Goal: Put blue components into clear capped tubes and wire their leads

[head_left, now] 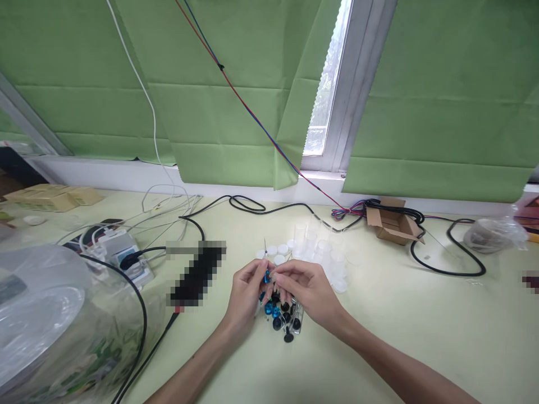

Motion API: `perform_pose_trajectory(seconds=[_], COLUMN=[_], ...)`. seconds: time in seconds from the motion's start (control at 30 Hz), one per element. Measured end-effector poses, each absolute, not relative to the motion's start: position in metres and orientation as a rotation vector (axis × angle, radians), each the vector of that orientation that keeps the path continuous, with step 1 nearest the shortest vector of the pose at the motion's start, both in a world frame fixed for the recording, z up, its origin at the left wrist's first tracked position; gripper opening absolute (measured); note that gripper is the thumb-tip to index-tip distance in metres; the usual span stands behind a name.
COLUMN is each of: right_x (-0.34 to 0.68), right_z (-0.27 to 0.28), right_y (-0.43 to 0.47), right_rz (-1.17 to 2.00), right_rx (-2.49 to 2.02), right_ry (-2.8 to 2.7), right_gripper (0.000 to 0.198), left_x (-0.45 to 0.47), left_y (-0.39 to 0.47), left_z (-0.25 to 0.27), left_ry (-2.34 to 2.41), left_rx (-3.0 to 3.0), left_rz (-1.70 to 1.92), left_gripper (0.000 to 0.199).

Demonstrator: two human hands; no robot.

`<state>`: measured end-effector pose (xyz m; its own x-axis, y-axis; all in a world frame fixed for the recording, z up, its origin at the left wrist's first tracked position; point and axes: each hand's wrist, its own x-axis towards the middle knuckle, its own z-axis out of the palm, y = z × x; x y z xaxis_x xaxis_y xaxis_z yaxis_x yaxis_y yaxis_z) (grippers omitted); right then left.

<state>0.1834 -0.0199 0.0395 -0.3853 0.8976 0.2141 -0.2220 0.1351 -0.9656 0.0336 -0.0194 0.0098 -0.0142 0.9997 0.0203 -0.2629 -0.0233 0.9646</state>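
My left hand [246, 292] is closed, thumb and fingers pinching a small shiny blue part [266, 276]. A thin needle-like shaft [265, 247] points up just above those fingertips. My right hand [309, 286] meets it from the other side, its thumb and fingertips pressed together beside the blue part. What the right fingers pinch is too small to make out. Under both hands lies a pile of small pieces: blue metallic parts [268, 308], round black-headed parts [288, 338] and thin metal bits. The hands partly cover this pile.
Clear plastic tubes [323, 249] and white round caps [279, 259] lie just beyond the hands. An open cardboard box [393, 227] and coiled black cable [446, 274] are at right. A power strip [122, 252] and a large plastic bag [63, 331] occupy the left.
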Motion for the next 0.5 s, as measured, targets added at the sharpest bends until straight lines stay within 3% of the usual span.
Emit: perform_pose_trajectory(seconds=[0.5], right_x=[0.1844], right_z=[0.0418], right_y=[-0.0188], right_rz=[1.561], right_rx=[-0.659], right_ry=[-1.394], right_gripper=[0.016], left_x=[0.0335], left_y=[-0.0201], left_z=[0.0108], left_ry=[0.974], left_rx=[1.004], left_rz=[1.301], left_gripper=[0.036])
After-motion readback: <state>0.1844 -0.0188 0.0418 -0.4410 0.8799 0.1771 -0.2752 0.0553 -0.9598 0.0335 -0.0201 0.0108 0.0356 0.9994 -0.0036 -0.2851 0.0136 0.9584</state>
